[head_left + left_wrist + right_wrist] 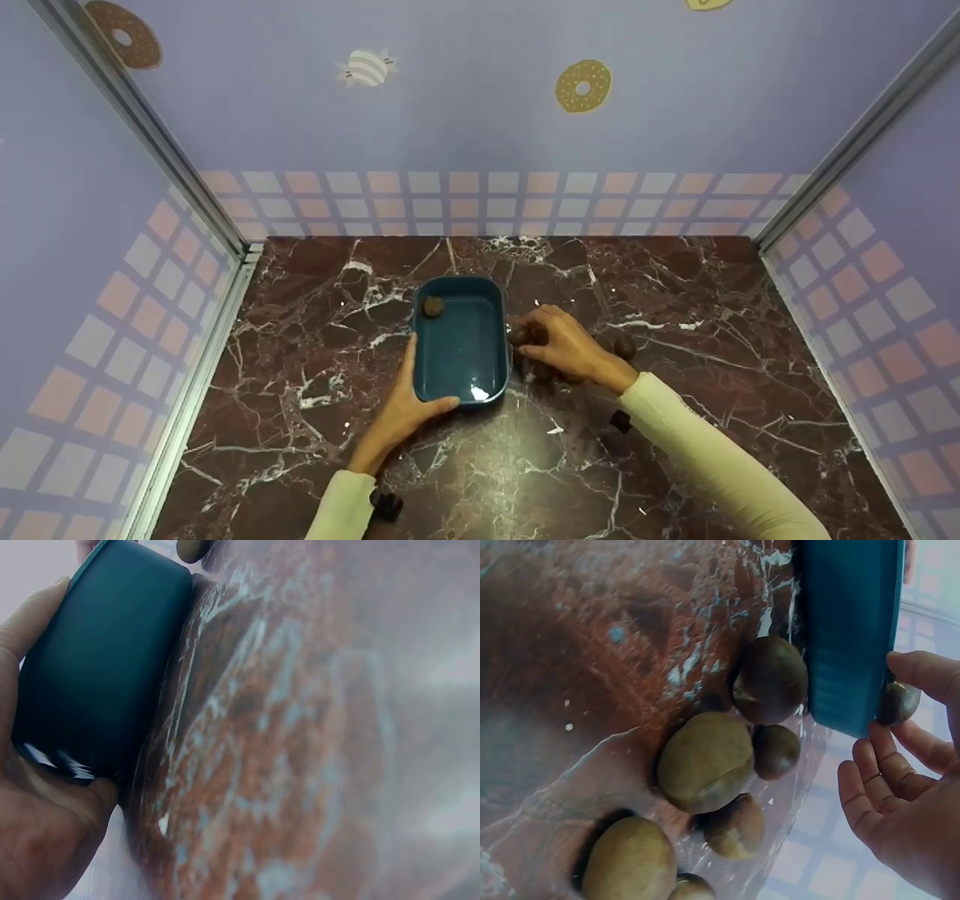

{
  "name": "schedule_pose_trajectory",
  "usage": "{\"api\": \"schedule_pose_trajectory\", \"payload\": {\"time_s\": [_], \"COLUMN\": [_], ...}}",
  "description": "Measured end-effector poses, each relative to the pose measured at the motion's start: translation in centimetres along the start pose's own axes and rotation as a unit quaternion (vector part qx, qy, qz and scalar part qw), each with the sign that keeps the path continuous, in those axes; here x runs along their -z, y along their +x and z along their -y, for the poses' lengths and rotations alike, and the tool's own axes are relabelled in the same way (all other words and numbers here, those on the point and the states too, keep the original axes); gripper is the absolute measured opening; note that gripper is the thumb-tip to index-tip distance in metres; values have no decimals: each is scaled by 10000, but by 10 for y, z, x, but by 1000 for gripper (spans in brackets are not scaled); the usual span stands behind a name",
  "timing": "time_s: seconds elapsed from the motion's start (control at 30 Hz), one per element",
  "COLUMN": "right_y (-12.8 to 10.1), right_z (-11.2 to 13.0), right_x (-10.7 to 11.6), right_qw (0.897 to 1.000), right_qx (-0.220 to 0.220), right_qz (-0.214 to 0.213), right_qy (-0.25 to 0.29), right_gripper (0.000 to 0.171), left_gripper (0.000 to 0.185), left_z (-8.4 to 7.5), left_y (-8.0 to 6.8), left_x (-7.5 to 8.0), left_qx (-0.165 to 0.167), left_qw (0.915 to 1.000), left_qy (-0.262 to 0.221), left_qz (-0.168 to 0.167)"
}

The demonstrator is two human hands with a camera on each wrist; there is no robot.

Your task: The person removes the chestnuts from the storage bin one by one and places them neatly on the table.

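A teal rectangular tray (457,352) sits near the middle of the dark red marble countertop (300,450), one brown chestnut-like nut (433,306) lying in its far left corner. The left hand (401,409) grips the tray's near left corner, thumb along the front wall. The right hand (566,346), just beside the tray's right wall, pinches a small brown nut (897,702) at its fingertips. More nuts (705,761), probably chestnuts though the view is blurred, lie clustered under that hand.
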State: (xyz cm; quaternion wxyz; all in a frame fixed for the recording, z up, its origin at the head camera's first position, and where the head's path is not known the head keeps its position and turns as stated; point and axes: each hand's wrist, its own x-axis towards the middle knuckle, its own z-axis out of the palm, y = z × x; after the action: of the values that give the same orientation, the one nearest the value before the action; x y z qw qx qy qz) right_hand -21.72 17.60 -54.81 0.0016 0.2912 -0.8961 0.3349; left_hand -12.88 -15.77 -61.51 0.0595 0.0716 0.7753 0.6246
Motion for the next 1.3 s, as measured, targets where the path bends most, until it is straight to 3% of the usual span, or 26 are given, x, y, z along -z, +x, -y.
{"api": "schedule_pose_trajectory", "payload": {"time_s": [0.43,0.67,0.9,1.3], "right_y": [-2,-1,4,13], "right_z": [-36,-59,-68,-77], "right_x": [11,12,11,15], "right_qw": [9982,9940,9916,9925], "right_qx": [-518,-820,-1102,-1080], "right_qz": [-219,-295,-324,-304], "right_qy": [198,664,594,495], "right_gripper": [33,25,27,28], "left_gripper": [138,138,138,138], "left_z": [-2,-2,-1,-1], "left_y": [0,1,0,-1], "left_x": [1,1,0,1], "left_qx": [77,79,65,-38], "left_qw": [9999,9999,9999,9999], "left_qy": [74,63,-100,-145], "left_qz": [-25,-23,43,5]}}
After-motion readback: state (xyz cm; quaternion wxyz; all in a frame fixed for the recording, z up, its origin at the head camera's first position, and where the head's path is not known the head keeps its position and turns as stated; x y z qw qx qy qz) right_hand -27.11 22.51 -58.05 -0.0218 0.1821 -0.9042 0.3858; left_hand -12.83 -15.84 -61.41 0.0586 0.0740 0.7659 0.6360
